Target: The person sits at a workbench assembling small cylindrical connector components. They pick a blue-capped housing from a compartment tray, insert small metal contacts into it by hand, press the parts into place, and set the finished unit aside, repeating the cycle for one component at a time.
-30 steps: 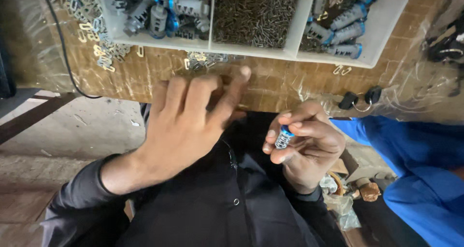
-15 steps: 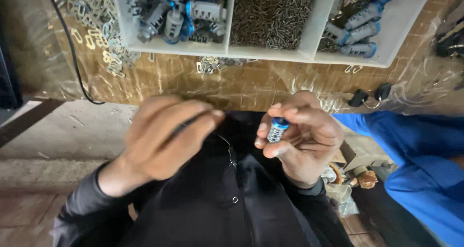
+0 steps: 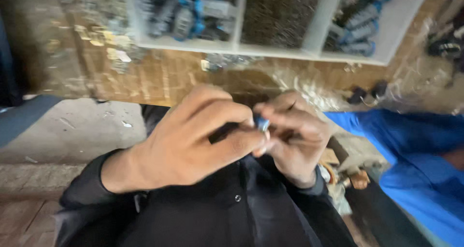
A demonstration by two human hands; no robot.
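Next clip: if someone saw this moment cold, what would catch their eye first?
First, the two bare hands pressed together at centre frame, over a black-clothed lap: the left hand closes in on the right hand, which pinches a small blue-capped part. Above them, on the wooden bench, sits a white divided tray with blue-and-grey parts in its outer compartments and a dark heap in the middle. The picture is motion-blurred, so finer detail is lost.

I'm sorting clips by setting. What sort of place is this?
Probably a small assembly workshop. A white divided tray on a worn wooden bench holds sorted blue-and-grey parts and a heap of small metal pieces. Both hands, left hand and right hand, meet on a small blue part.
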